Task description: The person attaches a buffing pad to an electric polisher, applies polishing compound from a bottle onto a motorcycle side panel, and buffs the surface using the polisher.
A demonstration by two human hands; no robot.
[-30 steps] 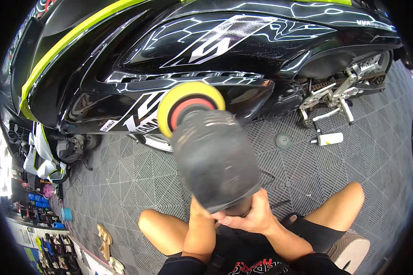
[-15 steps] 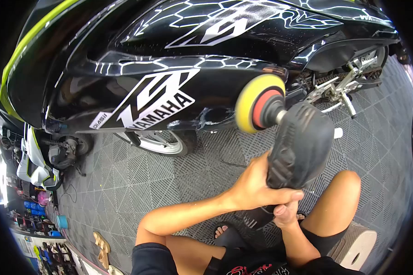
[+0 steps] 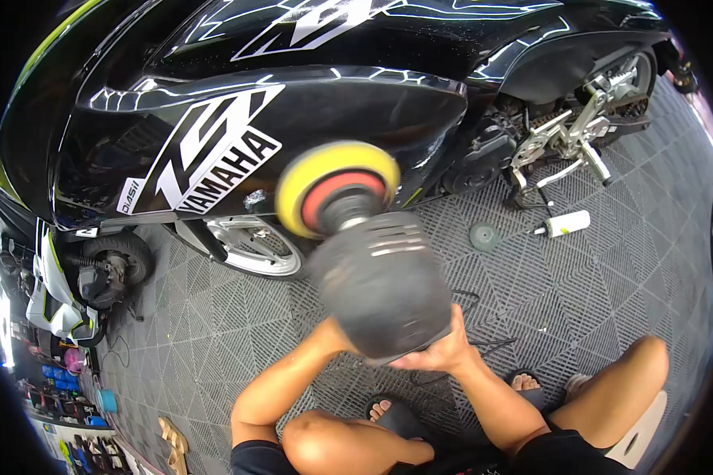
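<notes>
Holding the rounded, matte-black polisher (image 3: 384, 289) before the glossy, curved fairing (image 3: 364, 111), clamping its lower end with the right hand's (image 3: 442, 348) fingers! Reaching behind with the left hand (image 3: 334, 336), hiding those fingers; can't tell their state. Facing the fairing with the round yellow disc (image 3: 295, 190).

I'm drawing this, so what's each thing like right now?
Polisher, held up
Yellow foam pad, fitted on polisher; spinning unclear
Right hand, gripping polisher
Left hand, mostly hidden behind polisher
Yamaha motorcycle, shiny
White bottle, lying on its side
Green disc, lying flat
Black slides, worn
Tan sandals, not worn
</notes>
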